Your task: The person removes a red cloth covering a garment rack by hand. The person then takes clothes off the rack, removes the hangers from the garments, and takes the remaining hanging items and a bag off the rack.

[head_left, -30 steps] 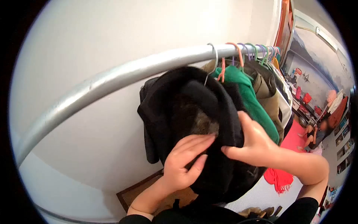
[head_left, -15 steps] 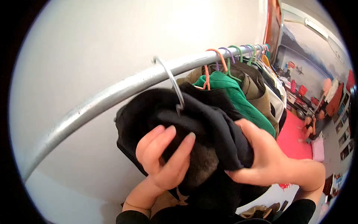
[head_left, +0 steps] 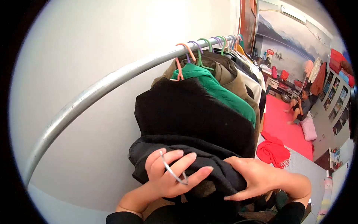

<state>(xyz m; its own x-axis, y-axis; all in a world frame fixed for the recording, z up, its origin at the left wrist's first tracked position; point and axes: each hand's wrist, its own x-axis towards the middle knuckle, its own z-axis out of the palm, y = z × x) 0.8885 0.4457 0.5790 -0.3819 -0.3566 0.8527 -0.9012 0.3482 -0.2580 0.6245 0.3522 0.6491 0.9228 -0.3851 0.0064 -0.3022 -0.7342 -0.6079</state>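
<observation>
A smooth metal rail [head_left: 74, 106] curves at left. Our left hand [head_left: 164, 183] half-curls its fingers behind a metal hook [head_left: 169, 170], grip unclear. Below the rail, a bunched, soft black garment [head_left: 214, 156] hides part of a hung black top [head_left: 190, 112]; our right hand [head_left: 261, 174] grips it. Rightward lies a fringed red scarf [head_left: 274, 151].

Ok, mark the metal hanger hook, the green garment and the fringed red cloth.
Metal hanger hook [head_left: 170, 171]: head view, its curved wire.
Green garment [head_left: 225, 93]: head view, its sloping shoulder.
Fringed red cloth [head_left: 273, 151]: head view, its middle folds.
</observation>
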